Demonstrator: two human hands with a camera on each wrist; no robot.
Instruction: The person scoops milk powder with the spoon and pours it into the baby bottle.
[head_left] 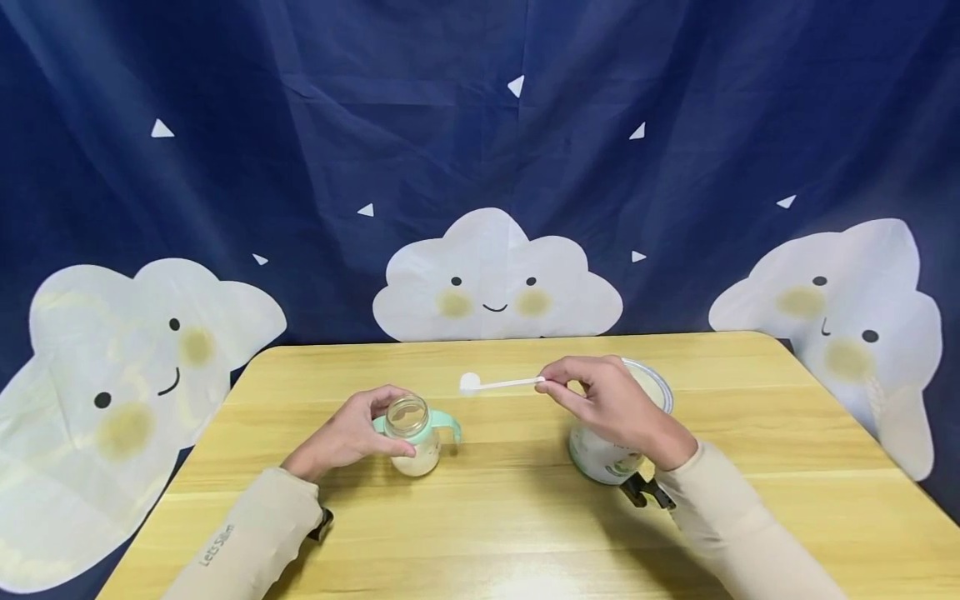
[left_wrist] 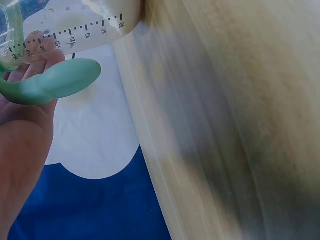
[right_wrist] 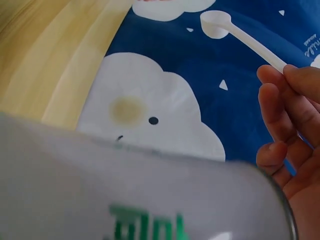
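Observation:
A clear baby bottle (head_left: pixel 417 457) with a mint-green collar and two side handles stands uncapped on the table. My left hand (head_left: pixel 363 429) grips it round the neck. The left wrist view shows volume marks on the bottle (left_wrist: pixel 82 32) and one green handle (left_wrist: pixel 55 82) close up. In my right hand (head_left: pixel 603 400), thumb and fingers pinch the handle end of a white measuring scoop (head_left: pixel 470 382). The scoop is held level in the air, with white powder heaped in its bowl. Below and behind the right hand stands an open white milk powder can (head_left: pixel 592 454), partly covered by that hand.
The light wood table (head_left: pixel 487 533) reaches back to a dark blue curtain (head_left: pixel 450 125) printed with smiling clouds and small white triangles. A black strap piece (head_left: pixel 647 492) sits under the right wrist, another (head_left: pixel 322 525) at the left wrist.

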